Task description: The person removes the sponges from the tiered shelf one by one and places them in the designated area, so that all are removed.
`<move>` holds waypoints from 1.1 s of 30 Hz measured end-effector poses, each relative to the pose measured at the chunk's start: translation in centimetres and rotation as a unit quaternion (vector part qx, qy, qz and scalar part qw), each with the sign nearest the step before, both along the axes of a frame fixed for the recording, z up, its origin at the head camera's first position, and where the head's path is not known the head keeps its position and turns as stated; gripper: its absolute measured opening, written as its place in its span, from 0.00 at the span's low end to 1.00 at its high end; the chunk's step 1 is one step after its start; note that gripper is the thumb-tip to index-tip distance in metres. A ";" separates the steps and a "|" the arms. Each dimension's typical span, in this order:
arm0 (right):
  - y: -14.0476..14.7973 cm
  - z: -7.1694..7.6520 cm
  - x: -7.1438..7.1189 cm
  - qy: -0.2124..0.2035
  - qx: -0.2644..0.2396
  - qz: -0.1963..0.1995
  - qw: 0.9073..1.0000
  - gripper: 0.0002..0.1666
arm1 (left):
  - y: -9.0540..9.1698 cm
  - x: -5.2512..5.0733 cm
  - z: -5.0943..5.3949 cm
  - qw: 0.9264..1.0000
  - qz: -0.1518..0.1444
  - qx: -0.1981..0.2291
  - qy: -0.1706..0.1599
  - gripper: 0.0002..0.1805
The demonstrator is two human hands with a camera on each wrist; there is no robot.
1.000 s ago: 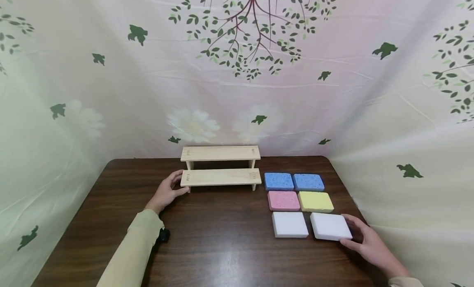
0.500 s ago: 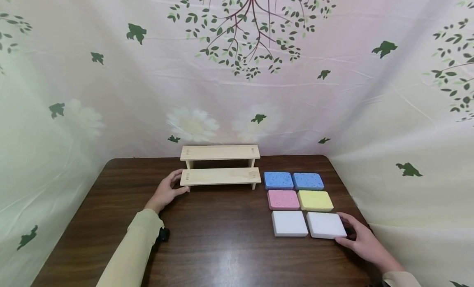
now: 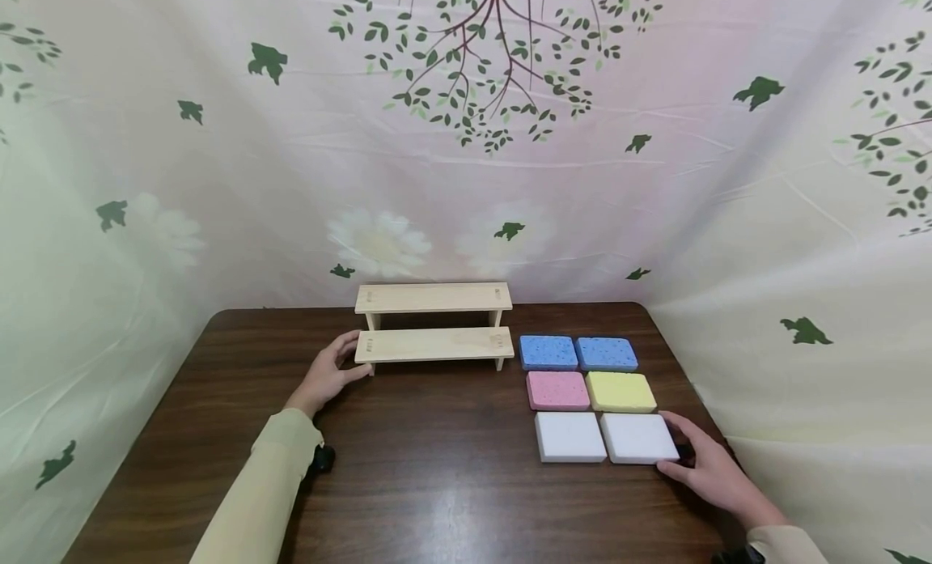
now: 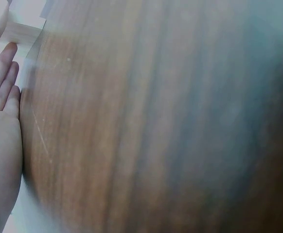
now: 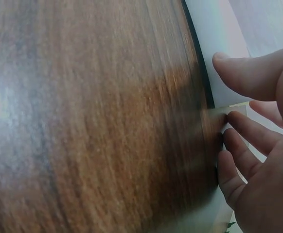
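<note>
A light wooden two-step stand [image 3: 435, 344] stands at the back middle of the table. My left hand [image 3: 324, 382] holds its left end, thumb at the front leg and fingers towards the back; the left wrist view shows the other fingers fairly straight. At the right, my right hand [image 3: 709, 471] grips the right end of a white sponge [image 3: 639, 438], thumb at the front corner and forefinger at the back. A second white sponge [image 3: 569, 437] lies just left of it. Behind are a pink sponge [image 3: 557, 391], a yellow sponge [image 3: 621, 392] and two blue sponges [image 3: 548, 353].
The dark wooden table [image 3: 437, 467] has a glare spot near its front. A printed cloth [image 3: 437, 167] hangs along the back and both sides, close behind the stand.
My right hand has slid the right white sponge left and straightened it, so that it now lies nearly against the other white sponge. My left hand and the stand have stayed in place.
</note>
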State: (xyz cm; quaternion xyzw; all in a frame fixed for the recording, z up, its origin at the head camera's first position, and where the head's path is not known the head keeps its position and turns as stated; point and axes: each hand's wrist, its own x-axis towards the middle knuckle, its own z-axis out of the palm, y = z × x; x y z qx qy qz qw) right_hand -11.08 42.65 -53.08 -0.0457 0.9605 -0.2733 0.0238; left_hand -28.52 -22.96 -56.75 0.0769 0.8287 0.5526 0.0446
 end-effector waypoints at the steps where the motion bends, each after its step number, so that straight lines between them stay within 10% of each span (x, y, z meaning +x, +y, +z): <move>1: 0.0 0.0 0.0 -0.001 0.001 0.000 1.000 0.51 | 0.0 0.0 0.0 1.000 0.002 0.002 -0.001 0.46; 33: 1.4 0.4 0.8 0.021 -0.002 0.025 0.999 0.52 | -0.4 0.2 -0.1 1.000 -0.012 0.020 -0.009 0.52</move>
